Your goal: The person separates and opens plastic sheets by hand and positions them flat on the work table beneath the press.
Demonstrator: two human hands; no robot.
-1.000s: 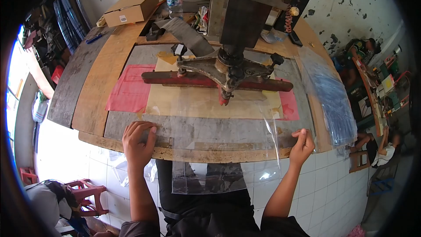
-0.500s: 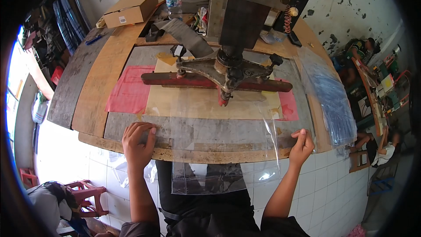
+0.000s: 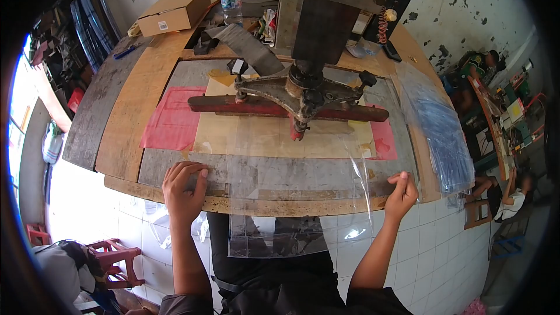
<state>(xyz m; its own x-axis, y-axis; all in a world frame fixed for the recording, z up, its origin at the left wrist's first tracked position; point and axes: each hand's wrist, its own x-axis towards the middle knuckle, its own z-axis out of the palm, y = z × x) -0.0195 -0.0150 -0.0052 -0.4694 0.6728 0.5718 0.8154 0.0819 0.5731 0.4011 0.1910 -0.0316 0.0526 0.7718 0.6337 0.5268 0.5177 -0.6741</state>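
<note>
My left hand (image 3: 184,191) rests at the front edge of the table, left of a clear plastic sheet, fingers bent and thumb apart, holding nothing. On the right, my right hand (image 3: 402,193) lies near the edge, fingers curled in and nothing visible in them. Between them the clear plastic sheet (image 3: 291,198) lies on the grey board and hangs over the front edge. Its far end reaches under the red bar (image 3: 262,108) of a press (image 3: 306,87). Beneath the bar lie a cream sheet (image 3: 213,140) and pink material (image 3: 169,119). Neither hand touches the plastic.
A stack of clear bluish plastic sheets (image 3: 440,140) lies at the table's right. Behind are a cardboard box (image 3: 175,11), a water bottle (image 3: 231,3) and a phone (image 3: 391,52). A red stool (image 3: 119,262) stands on the left floor. Two people sit at far right.
</note>
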